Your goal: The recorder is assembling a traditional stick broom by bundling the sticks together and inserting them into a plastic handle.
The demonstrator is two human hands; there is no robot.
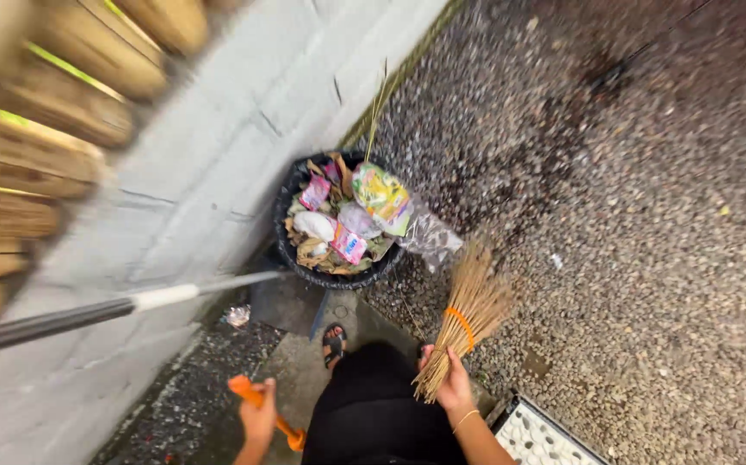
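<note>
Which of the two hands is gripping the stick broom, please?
The right hand grips the stick broom near its orange band; the left hand holds an orange handle instead.

Stick broom: bundle of thin tan sticks bound by an orange band, held at the bound end, bristles fanned up and away over the gravel, just right of the bin. Orange handle: short plastic piece, tilted, lower end near the dark trousers, over the concrete slab.
</note>
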